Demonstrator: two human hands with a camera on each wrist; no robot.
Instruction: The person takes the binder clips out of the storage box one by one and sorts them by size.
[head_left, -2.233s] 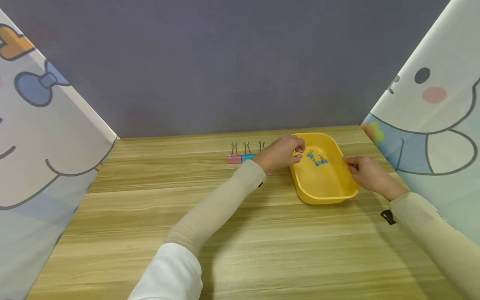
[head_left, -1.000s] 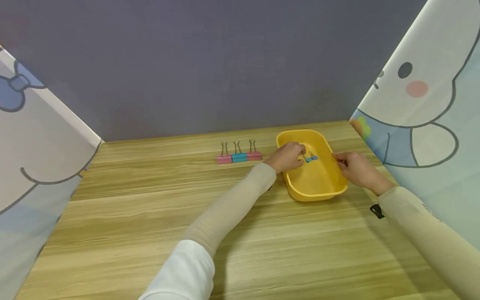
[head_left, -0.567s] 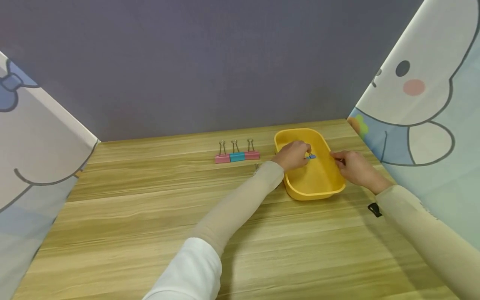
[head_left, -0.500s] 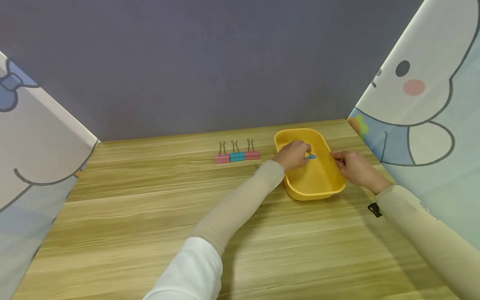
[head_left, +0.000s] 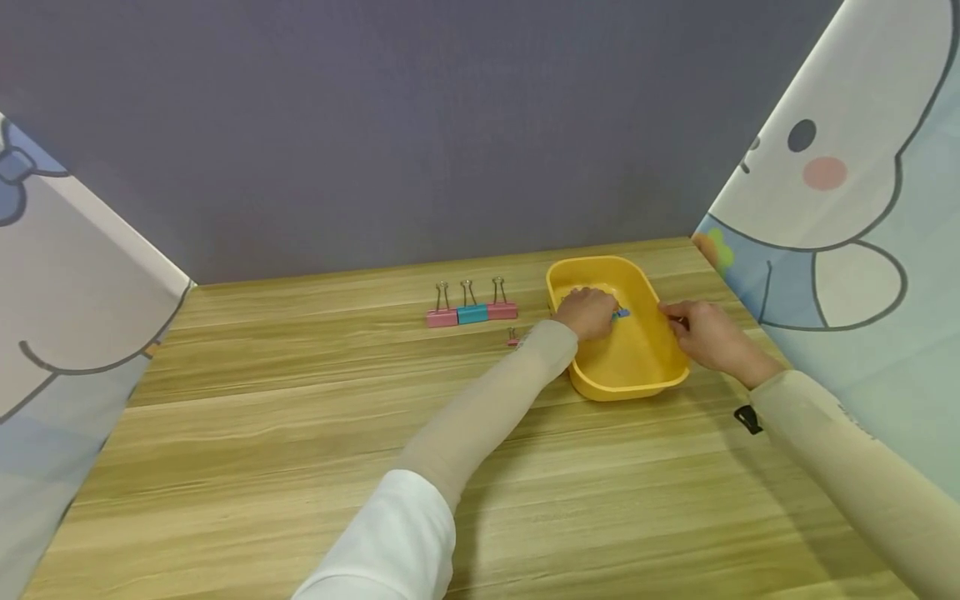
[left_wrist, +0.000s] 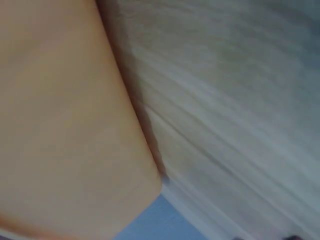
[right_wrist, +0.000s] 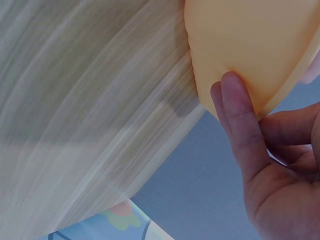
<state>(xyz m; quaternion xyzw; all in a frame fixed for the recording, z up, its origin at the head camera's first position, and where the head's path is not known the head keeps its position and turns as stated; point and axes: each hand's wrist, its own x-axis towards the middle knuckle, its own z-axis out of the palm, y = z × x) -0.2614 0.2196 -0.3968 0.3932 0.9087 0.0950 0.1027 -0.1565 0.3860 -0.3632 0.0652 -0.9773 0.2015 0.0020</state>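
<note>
Inside a yellow plastic tray [head_left: 667, 358] at the back right of the table, my left hand [head_left: 588, 313] reaches low with its fingers bent down. Its fingertips are hidden behind the knuckles, and I cannot tell whether they pinch anything. A small blue binder clip [head_left: 622, 313] shows right beside those fingers. My right hand [head_left: 708, 333] holds the tray's right rim. In the right wrist view, fingers [right_wrist: 237, 100] lie along the tray's outer wall with the thumb side at the rim. Only the tray's wall [left_wrist: 70, 135] and the table show in the left wrist view.
Left of the tray stand large binder clips in a row: pink [head_left: 442, 317], blue [head_left: 472, 313] and pink [head_left: 502, 310]. A small pink binder clip [head_left: 512, 340] lies in front of them. A black object [head_left: 747, 418] is by the right sleeve. A grey wall [head_left: 450, 133] closes the back.
My left hand has moved from the tray's left rim to deeper inside, over the small clips. The right hand stays on the rim. The head view has shifted slightly.
</note>
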